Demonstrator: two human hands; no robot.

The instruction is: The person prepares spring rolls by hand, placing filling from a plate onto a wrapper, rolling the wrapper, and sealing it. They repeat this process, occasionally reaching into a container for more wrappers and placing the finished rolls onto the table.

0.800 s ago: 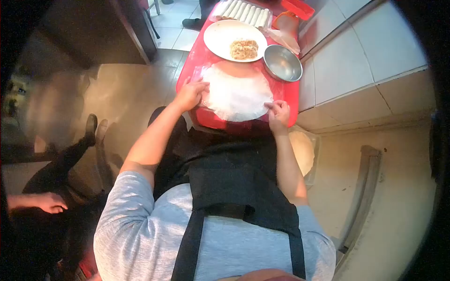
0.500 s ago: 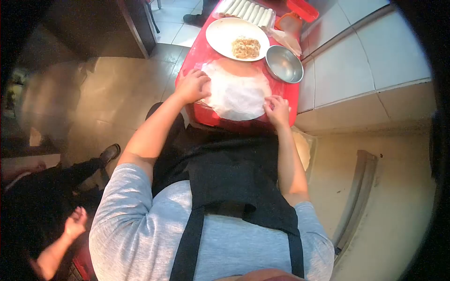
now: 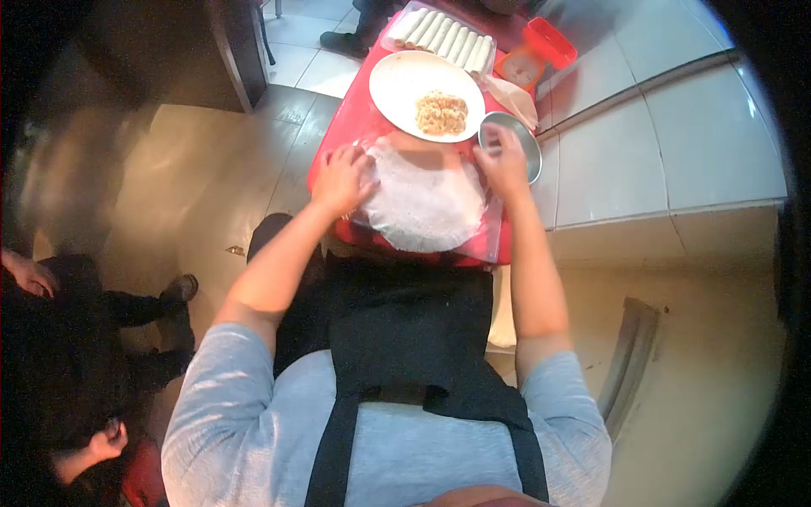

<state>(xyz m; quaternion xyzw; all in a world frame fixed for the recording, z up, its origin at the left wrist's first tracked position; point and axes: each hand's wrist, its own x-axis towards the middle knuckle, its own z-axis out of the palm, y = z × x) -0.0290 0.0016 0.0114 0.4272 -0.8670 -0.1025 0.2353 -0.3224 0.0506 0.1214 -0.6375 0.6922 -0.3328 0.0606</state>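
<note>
A thin, round, whitish wrapper sheet [image 3: 422,203] lies flat on the red table [image 3: 334,139], over clear plastic. My left hand [image 3: 342,180] rests at the sheet's left edge with its fingers apart. My right hand [image 3: 504,160] is at the metal bowl [image 3: 534,156], its fingers stretched over the inside and partly blurred. I cannot make out what the bowl contains. Beyond the sheet stands a white oval plate [image 3: 393,89] bearing a mound of crumbly, light-brown filling [image 3: 441,113].
Several white rolls [image 3: 439,42] lie in a row on a tray at the far end. An orange kitchen scale [image 3: 521,68] with a red pan [image 3: 549,42] stands beside them. A tiled wall [image 3: 604,160] borders the right side. Another person's hand [image 3: 108,441] is at lower left.
My right hand has left the sheet's right edge and moved forward to the bowl. My left hand stays at the left edge, its fingers more spread. The view has shifted slightly.
</note>
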